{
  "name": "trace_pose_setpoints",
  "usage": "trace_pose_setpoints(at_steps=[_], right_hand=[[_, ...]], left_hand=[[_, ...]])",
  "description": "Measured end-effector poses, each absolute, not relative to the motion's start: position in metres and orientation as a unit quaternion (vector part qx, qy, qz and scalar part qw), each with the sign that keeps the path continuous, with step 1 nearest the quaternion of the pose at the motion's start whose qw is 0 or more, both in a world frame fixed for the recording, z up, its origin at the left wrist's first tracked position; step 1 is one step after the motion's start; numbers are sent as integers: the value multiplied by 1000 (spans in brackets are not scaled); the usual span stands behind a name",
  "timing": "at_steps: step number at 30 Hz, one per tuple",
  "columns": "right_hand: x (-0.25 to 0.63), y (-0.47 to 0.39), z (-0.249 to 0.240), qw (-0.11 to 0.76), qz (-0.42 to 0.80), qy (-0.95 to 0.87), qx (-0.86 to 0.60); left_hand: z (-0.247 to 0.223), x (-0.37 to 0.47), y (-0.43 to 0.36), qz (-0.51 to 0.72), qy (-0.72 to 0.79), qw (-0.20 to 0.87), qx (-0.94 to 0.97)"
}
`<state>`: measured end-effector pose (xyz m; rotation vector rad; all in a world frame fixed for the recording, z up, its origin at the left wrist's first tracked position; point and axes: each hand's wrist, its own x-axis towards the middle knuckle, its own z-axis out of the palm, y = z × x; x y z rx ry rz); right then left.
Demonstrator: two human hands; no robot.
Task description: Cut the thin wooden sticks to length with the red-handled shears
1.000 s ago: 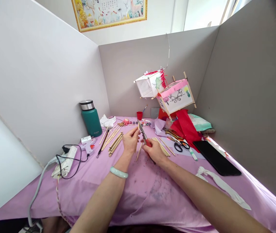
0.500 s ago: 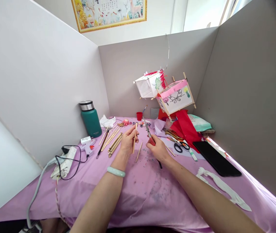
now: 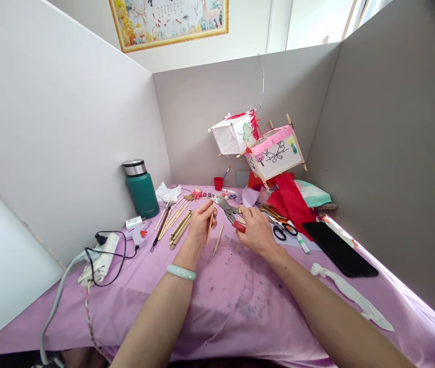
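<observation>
Near the middle of the purple cloth, my left hand is closed on a thin wooden stick held nearly upright. My right hand grips red-handled pliers, whose metal jaws are at the stick's top end. Whether the jaws press on the stick is too small to tell. Below and between the hands lies a short loose stick. Left of my left hand are several thicker sticks and thinner ones, with a dark brush beside them.
A green bottle, a glue gun and a power strip with cables stand left. Two paper lanterns hang at the back. Scissors, red cloth, a black phone and white fabric lie right.
The pliers have swung to the left, and their jaws now meet the top of the stick. My right hand has turned and opened its grip wider on the handles.
</observation>
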<state>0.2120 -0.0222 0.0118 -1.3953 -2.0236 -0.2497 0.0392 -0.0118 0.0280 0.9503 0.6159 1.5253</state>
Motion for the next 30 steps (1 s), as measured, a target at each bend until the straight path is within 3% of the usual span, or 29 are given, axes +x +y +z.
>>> trace_pose_setpoints(at_steps=[14,30], right_hand=[[218,-21,14,305,-101,-781,-535],[219,-18,13,295,-146,-776,-538]], left_hand=[[22,33,-7,628,231,618,413],[21,31,-3,627,277,588,429]])
